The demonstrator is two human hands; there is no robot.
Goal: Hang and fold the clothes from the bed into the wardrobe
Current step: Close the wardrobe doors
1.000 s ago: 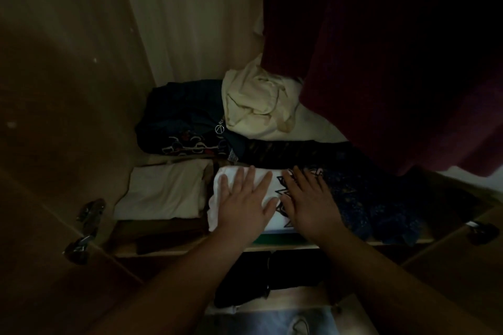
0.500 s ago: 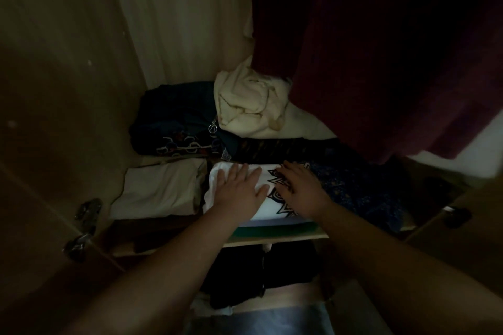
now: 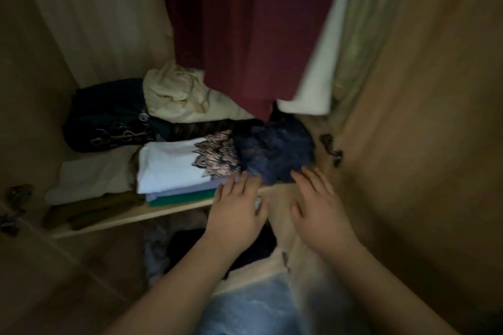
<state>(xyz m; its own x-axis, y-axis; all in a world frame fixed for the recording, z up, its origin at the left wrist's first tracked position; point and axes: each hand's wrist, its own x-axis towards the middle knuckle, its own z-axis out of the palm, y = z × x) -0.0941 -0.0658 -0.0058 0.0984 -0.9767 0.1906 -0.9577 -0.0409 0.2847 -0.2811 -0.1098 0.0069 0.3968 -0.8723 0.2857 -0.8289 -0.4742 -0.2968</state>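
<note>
- Folded tee [image 3: 174,166] tops the pile [image 3: 179,196] on the shelf [image 3: 130,216], left of both hands.
- Left hand [image 3: 236,207]: fingers spread, tips at the pile's front-right corner; contact unclear.
- Right hand [image 3: 318,204]: fingers spread, empty, just below the blue lace [image 3: 275,152].

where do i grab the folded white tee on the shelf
Probably the front folded edge of the white tee, from the open front of the shelf: it lies flat atop a stack, and the blue lace garment crowds its right end.

Top of the maroon garment [image 3: 239,35] beyond the upper edge
</note>
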